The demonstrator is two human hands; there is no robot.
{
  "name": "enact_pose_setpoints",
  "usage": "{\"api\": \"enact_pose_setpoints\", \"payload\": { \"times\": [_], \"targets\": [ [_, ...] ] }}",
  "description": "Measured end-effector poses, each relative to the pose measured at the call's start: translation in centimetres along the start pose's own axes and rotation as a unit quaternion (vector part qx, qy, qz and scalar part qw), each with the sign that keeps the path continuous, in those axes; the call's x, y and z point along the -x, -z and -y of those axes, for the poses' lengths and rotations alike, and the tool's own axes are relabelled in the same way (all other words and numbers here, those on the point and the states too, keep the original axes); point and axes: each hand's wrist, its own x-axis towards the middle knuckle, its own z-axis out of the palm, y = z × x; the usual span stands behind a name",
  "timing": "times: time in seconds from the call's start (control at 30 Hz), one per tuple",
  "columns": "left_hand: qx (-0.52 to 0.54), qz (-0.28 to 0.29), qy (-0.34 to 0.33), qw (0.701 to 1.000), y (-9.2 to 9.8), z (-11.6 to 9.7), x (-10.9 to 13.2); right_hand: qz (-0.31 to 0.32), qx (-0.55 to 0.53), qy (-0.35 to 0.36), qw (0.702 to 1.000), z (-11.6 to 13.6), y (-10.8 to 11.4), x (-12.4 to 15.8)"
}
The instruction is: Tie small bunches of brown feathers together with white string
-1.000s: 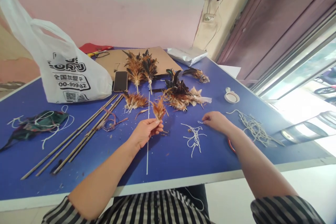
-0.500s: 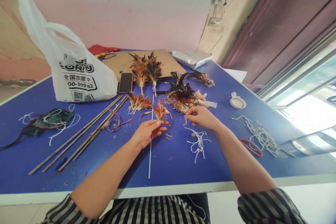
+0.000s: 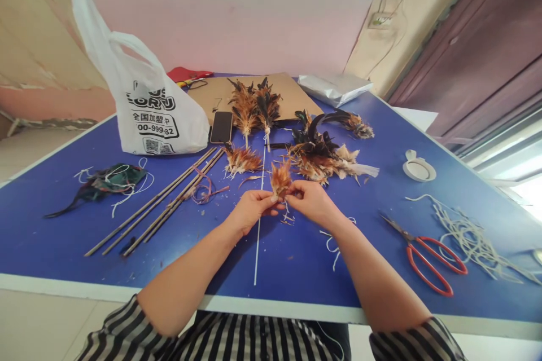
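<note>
Both hands meet over the blue table (image 3: pixel 63 225); the left hand (image 3: pixel 249 211) pinches the base of a small orange feather bunch (image 3: pixel 280 177) between thumb and fingers, and the right hand (image 3: pixel 311 202) is closed in against the same base, fingers curled, though whether it grips feathers or a bit of string there is hard to tell; the bunch stands up just above the knuckles, fanned away from the person.

What could go sideways, as a guess: the grip is only at the very bottom of the quills, so a loosened pinch would probably let the bunch splay or drop feathers onto the table; loose fluff already lies under the hands, so stray bits could get caught in; the white string (image 3: pixel 334 240) lies partly under the right wrist and might snag or drag with the arm.

Around them: a big feather pile (image 3: pixel 326 158) just beyond the right hand, another small bunch (image 3: pixel 242 159) just beyond the left; sticks (image 3: pixel 161 203) off to the left, well apart; red scissors (image 3: pixel 427 256) to the right of the right forearm, blades pointing inward; more cord (image 3: pixel 470 240) past those; a phone (image 3: pixel 221 127) and plastic bag (image 3: pixel 148 107) farther back; nothing sits between the two hands besides the bunch itself.
</note>
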Motion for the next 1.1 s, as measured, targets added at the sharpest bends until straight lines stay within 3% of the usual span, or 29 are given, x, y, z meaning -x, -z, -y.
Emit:
{"api": "enact_pose_setpoints", "payload": {
  "times": [0.13,0.27,0.43,0.6,0.7,0.83,0.93,1.0,1.1],
  "targets": [
    [-0.021,-0.01,-0.006,1.0,0.0,-0.2,0.0,0.044,-0.107,-0.079,0.99,-0.5,0.3,0.0],
    [-0.036,-0.014,-0.015,0.999,0.1,-0.2,-0.1,0.061,-0.118,-0.08,0.988,-1.2,-0.1,0.0],
    [-0.074,-0.034,-0.033,0.996,0.0,-0.1,-0.2,0.04,-0.073,-0.083,0.993,-1.6,-1.0,0.1],
    [-0.132,-0.06,-0.068,0.987,0.1,0.1,-0.3,-0.03,0.067,-0.013,0.997,-0.8,-1.6,0.2],
    [-0.121,-0.056,-0.065,0.989,0.2,0.0,-0.3,-0.057,0.088,0.005,0.994,-0.6,-1.6,0.3],
    [-0.064,-0.034,-0.032,0.997,0.4,-0.2,-0.2,-0.022,-0.059,-0.084,0.995,-0.8,-0.9,0.2],
    [-0.043,-0.025,-0.021,0.999,0.4,-0.3,-0.1,0.019,-0.19,-0.144,0.971,-1.2,-0.6,-0.1],
    [-0.032,-0.019,-0.017,0.999,0.4,-0.4,-0.1,0.045,-0.288,-0.171,0.941,-1.5,-0.6,-0.3],
    [-0.008,-0.009,-0.015,1.0,0.5,-0.6,-0.1,0.073,-0.44,-0.205,0.871,-1.9,-0.9,-0.5]
  ]
}}
